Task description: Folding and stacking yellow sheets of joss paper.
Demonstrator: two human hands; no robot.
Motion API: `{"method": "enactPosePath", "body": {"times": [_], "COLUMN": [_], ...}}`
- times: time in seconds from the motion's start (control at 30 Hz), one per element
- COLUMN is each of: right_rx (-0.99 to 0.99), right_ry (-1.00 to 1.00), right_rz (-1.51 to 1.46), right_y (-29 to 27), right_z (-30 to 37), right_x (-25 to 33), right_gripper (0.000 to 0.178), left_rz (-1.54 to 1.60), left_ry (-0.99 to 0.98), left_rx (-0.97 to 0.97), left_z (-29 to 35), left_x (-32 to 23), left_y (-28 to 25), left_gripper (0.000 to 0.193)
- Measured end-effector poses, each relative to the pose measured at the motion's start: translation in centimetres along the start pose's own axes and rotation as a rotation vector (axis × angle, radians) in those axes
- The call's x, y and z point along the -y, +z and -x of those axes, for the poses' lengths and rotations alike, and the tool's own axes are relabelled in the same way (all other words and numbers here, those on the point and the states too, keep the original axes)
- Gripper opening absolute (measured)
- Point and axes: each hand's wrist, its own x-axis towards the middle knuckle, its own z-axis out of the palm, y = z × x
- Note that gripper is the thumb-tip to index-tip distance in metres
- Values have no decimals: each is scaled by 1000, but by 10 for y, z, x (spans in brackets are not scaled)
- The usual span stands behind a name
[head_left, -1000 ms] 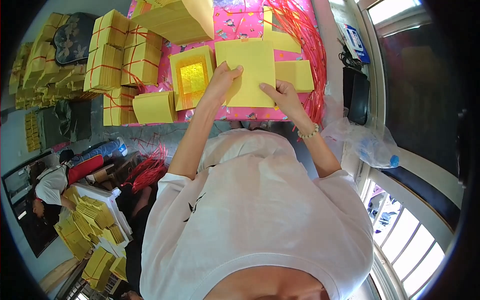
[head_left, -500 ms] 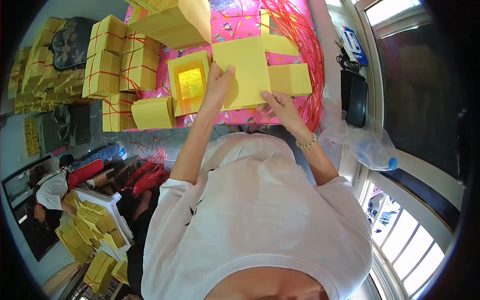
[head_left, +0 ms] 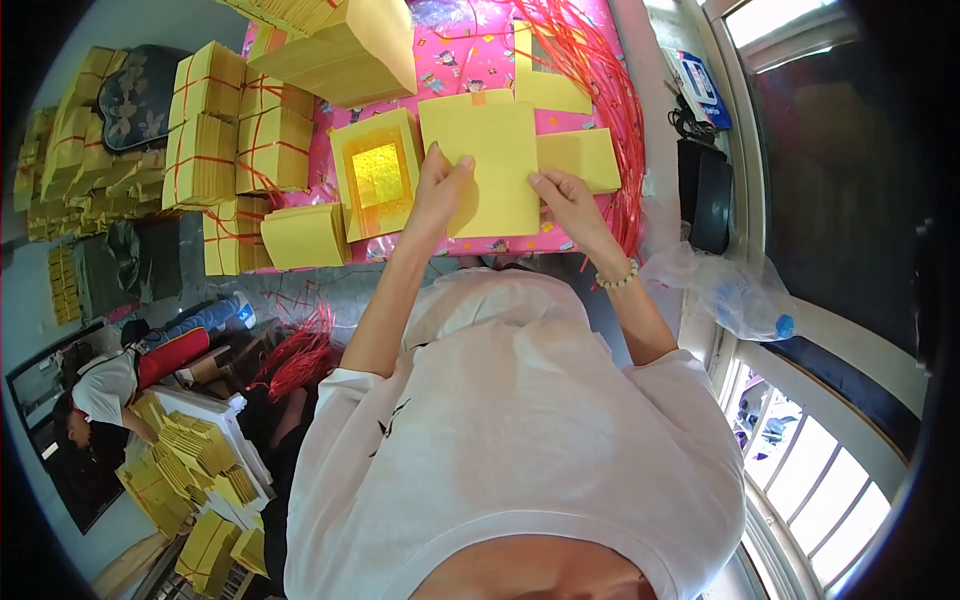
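Observation:
My left hand (head_left: pixel 440 192) is closed on the left side of a yellow paper stack (head_left: pixel 495 150), its thumb lying on the top sheet. At the right edge of that stack, my right hand (head_left: pixel 573 208) grips with thumb and fingers; some fingertips are hidden behind the paper. A small orange patch shows at the stack's far edge. Left of it lies yellow paper with a shiny gold foil square (head_left: pixel 378 175) on its face. A smaller yellow paper stack (head_left: pixel 582 160) rests just right of the held paper.
Bundles of yellow paper (head_left: pixel 205 150) tied with red string stand at the left. Red plastic strings (head_left: pixel 628 140) trail down the right side of the pink patterned table cover (head_left: pixel 465 50). A plastic bag with a bottle (head_left: pixel 745 300) sits by the window. Another person (head_left: pixel 105 385) handles yellow paper at lower left.
The held paper stack has shifted slightly toward me, and an orange patch now shows at its far edge. My right hand has moved a little up its right side.

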Motion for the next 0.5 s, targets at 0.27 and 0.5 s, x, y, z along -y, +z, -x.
{"method": "enactPosePath", "body": {"times": [0.27,0.5], "right_rx": [7,-45], "right_ry": [38,1], "right_rz": [-58,-53], "right_y": [-10,-17], "right_z": [-7,-8], "right_x": [-5,-8], "right_gripper": [28,24], "left_rz": [-65,-127], "left_ry": [12,-67], "left_rx": [58,166], "left_z": [4,3], "left_x": [3,-2], "left_y": [2,4], "left_gripper": [36,40]}}
